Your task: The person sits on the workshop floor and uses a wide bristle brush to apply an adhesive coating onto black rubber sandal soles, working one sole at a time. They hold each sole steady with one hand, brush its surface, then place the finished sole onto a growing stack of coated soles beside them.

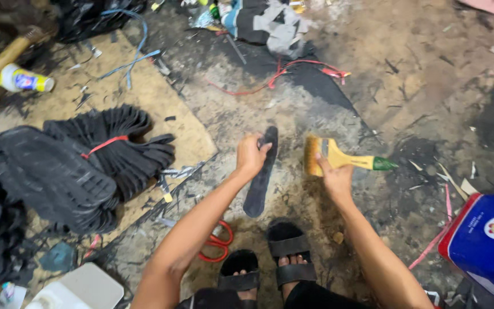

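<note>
Both hands are closed on things over the dirty concrete floor (430,74): the left hand (251,155) grips the upper part of a long, narrow black rubber sole piece (261,174), held nearly upright with its lower end hanging free above the ground, and the right hand (335,178) clasps a flat paintbrush with a yellow wooden handle, green tip and pale bristles (338,157), the bristles just beside the sole's right edge. Left of the arms lies a big heap of black treaded rubber sheets (47,177), and on it a fanned bundle of black cut strips tied with a red band (122,142), both resting partly on a worn brown board (161,109). At the right edge stands a blue tin with a red rim and a flower mark (484,246). Below the hands are the person's feet in black sandals (288,252), with red-handled scissors (217,243) lying just to their left.
</note>
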